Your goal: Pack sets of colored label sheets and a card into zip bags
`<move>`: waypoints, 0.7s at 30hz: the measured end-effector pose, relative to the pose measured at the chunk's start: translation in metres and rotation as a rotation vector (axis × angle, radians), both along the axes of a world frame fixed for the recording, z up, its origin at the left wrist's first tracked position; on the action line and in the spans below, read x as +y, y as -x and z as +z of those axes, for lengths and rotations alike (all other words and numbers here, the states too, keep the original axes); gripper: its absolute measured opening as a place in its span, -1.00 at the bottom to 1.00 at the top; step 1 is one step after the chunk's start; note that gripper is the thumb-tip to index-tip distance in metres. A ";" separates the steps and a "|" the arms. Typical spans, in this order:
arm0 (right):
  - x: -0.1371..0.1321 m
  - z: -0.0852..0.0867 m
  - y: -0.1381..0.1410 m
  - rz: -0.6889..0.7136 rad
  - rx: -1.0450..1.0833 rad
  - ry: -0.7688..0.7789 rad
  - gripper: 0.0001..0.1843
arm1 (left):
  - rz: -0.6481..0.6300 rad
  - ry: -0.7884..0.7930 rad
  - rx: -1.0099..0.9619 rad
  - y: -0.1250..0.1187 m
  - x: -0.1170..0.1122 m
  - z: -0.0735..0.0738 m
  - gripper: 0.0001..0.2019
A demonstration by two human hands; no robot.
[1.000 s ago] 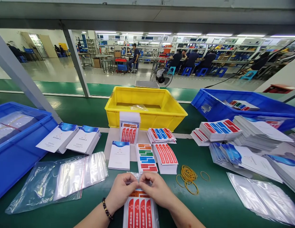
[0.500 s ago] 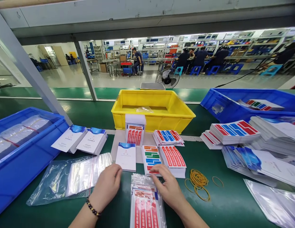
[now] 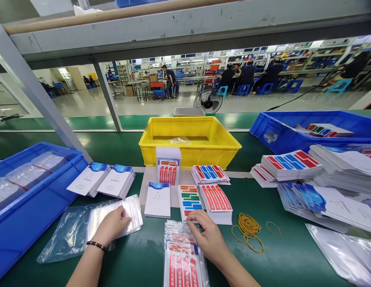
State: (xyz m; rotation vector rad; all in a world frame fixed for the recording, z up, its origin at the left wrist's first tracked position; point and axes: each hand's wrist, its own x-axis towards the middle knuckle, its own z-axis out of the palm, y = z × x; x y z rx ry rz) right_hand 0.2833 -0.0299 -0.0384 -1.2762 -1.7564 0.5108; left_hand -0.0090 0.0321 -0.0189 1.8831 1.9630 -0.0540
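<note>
My left hand [image 3: 110,226] lies on a stack of clear zip bags [image 3: 127,211] at the left, fingers curled over the top bag. My right hand [image 3: 207,235] rests, fingers spread, on the top right corner of a filled clear bag with red label sheets [image 3: 183,259] lying in front of me. Just beyond it are a pile of multicolour label sheets [image 3: 190,198], a pile of red label sheets [image 3: 217,199] and a white booklet [image 3: 158,199].
A yellow bin [image 3: 190,139] stands behind the piles. Blue bins sit at the left [image 3: 30,207] and back right [image 3: 311,127]. Rubber bands [image 3: 248,231] lie right of my hand. Stacks of labels and booklets [image 3: 317,183] fill the right side. People work far behind.
Both hands left the top of the filled bag. My left hand moved left onto the stack of clear bags; my right hand stayed at the bag's upper right corner.
</note>
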 end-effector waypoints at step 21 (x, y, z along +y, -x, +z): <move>-0.001 -0.001 0.000 0.043 0.050 0.071 -0.80 | 0.036 -0.009 -0.039 0.002 -0.008 0.005 -0.81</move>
